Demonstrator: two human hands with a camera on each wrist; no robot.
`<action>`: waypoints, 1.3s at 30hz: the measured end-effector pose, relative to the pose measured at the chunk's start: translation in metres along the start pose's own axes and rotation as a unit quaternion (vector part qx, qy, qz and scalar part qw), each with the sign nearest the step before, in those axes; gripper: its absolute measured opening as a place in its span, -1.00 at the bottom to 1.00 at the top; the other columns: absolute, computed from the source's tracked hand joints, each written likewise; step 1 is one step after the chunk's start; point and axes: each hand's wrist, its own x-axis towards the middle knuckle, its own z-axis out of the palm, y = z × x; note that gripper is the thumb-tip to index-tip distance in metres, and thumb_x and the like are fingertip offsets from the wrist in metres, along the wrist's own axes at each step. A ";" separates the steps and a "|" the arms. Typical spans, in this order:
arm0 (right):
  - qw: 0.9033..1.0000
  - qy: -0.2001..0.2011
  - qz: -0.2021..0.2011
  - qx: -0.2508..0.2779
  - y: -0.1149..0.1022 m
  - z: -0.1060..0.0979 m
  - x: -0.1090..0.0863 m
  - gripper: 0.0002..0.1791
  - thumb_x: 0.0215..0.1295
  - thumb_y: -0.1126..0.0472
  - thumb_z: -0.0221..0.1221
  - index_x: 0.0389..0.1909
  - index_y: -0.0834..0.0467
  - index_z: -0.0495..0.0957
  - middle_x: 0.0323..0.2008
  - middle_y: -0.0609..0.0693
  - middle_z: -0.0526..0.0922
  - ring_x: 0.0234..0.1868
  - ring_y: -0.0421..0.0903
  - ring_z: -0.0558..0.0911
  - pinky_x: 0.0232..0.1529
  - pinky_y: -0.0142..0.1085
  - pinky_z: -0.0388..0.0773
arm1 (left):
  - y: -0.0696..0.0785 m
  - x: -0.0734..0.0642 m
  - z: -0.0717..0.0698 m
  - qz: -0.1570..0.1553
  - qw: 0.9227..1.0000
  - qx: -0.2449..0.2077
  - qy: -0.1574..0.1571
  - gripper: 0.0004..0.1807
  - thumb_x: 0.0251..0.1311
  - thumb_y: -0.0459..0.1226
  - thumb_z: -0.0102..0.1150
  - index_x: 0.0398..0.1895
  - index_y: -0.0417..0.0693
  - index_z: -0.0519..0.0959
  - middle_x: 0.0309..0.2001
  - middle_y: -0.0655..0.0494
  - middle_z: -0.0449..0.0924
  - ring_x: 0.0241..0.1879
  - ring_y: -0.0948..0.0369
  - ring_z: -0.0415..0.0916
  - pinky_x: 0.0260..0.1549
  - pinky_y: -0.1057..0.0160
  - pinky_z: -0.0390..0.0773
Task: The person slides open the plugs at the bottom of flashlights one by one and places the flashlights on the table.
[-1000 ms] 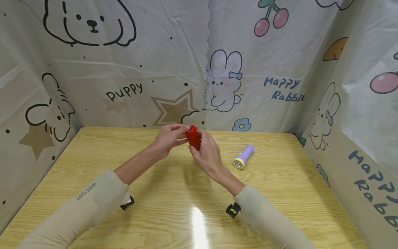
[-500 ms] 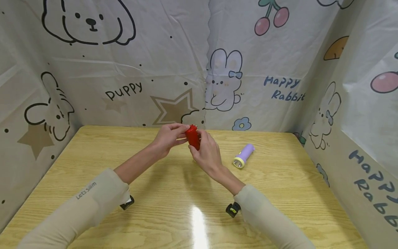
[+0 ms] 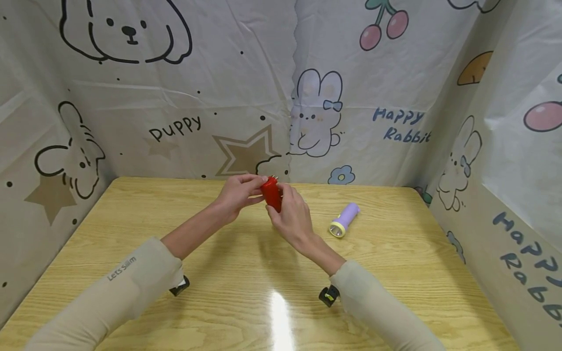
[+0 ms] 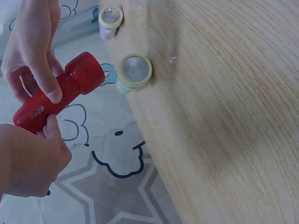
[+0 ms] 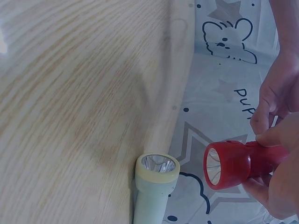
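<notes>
wood-grain table (image 3: 237, 282), glare streak (image 3: 281, 321) | printed cloth walls (image 3: 246, 87) | red flashlight (image 3: 271, 194) held

The person wears pale cream sleeves in smooth, lightly creased cloth, the left sleeve (image 3: 127, 295) and the right sleeve (image 3: 379, 302) both ending short of the wrist, with the left hand (image 3: 234, 196) and right hand (image 3: 293, 214) bare. Small grey lettering (image 3: 122, 269) runs along the left one, starting "Lets", its second word blurred. Beside each cuff shows a little black device, the left device (image 3: 179, 287) next to something white, the right device (image 3: 329, 296) bearing a yellowish mark.
</notes>
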 end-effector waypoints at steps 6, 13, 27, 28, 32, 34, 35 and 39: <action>1.000 -0.002 0.002 0.000 -0.001 0.000 0.000 -0.42 0.16 0.30 0.42 0.16 0.31 0.41 0.03 0.22 0.61 -0.07 0.09 0.64 -0.07 -0.09 0.68 | 0.000 0.000 0.000 -0.002 1.000 -0.002 0.004 -0.61 0.44 -0.23 0.14 0.18 -0.34 0.53 0.15 -0.20 0.52 0.10 -0.08 0.56 0.06 0.04 0.56; 1.000 -0.001 0.001 -0.002 -0.001 -0.001 0.000 -0.42 0.16 0.29 0.42 0.16 0.32 0.41 0.03 0.23 0.61 -0.07 0.10 0.64 -0.06 -0.08 0.67 | -0.001 0.000 0.001 -0.003 1.000 -0.004 0.008 -0.60 0.44 -0.22 0.15 0.17 -0.34 0.53 0.13 -0.20 0.53 0.08 -0.07 0.57 0.01 0.10 0.61; 1.000 0.000 -0.005 -0.004 0.000 -0.001 -0.001 -0.42 0.14 0.29 0.43 0.15 0.33 0.42 0.02 0.23 0.61 -0.09 0.10 0.64 -0.08 -0.09 0.68 | -0.001 0.000 0.003 -0.005 1.000 -0.006 0.009 -0.60 0.43 -0.22 0.15 0.16 -0.35 0.53 0.13 -0.21 0.53 0.08 -0.08 0.57 -0.01 0.11 0.62; 1.000 0.000 -0.005 -0.005 0.000 -0.001 -0.001 -0.42 0.14 0.29 0.43 0.15 0.33 0.42 0.02 0.23 0.61 -0.09 0.10 0.65 -0.08 -0.09 0.68 | -0.001 0.000 0.003 -0.005 1.000 -0.006 0.010 -0.61 0.43 -0.22 0.15 0.16 -0.35 0.53 0.13 -0.21 0.53 0.08 -0.08 0.57 -0.01 0.12 0.62; 1.000 0.000 -0.005 -0.008 0.000 -0.001 -0.001 -0.42 0.15 0.28 0.43 0.15 0.34 0.43 0.01 0.23 0.61 -0.09 0.10 0.65 -0.09 -0.09 0.68 | -0.001 0.001 0.002 -0.009 1.000 -0.006 0.013 -0.61 0.43 -0.22 0.15 0.15 -0.35 0.53 0.13 -0.20 0.53 0.08 -0.08 0.57 -0.02 0.12 0.62; 1.000 0.000 -0.004 -0.010 0.000 -0.001 -0.001 -0.42 0.15 0.28 0.42 0.15 0.34 0.43 0.01 0.23 0.61 -0.09 0.10 0.65 -0.09 -0.09 0.68 | -0.001 0.001 0.002 -0.009 1.000 -0.005 0.014 -0.61 0.43 -0.21 0.16 0.14 -0.35 0.53 0.12 -0.20 0.54 0.08 -0.08 0.57 -0.02 0.12 0.62; 1.000 0.000 -0.005 -0.010 0.000 -0.001 -0.001 -0.42 0.15 0.28 0.42 0.15 0.34 0.43 0.01 0.23 0.62 -0.09 0.10 0.65 -0.09 -0.09 0.68 | -0.002 0.002 0.002 -0.008 1.000 -0.006 0.013 -0.60 0.43 -0.21 0.16 0.14 -0.36 0.53 0.12 -0.21 0.53 0.08 -0.08 0.57 -0.01 0.10 0.62; 1.000 0.002 -0.006 -0.013 0.000 -0.001 -0.001 -0.43 0.16 0.28 0.42 0.15 0.34 0.44 0.01 0.23 0.62 -0.10 0.09 0.65 -0.09 -0.09 0.68 | -0.002 0.002 0.002 -0.006 1.000 -0.008 0.012 -0.60 0.43 -0.20 0.16 0.14 -0.36 0.53 0.12 -0.21 0.53 0.09 -0.09 0.56 0.00 0.09 0.61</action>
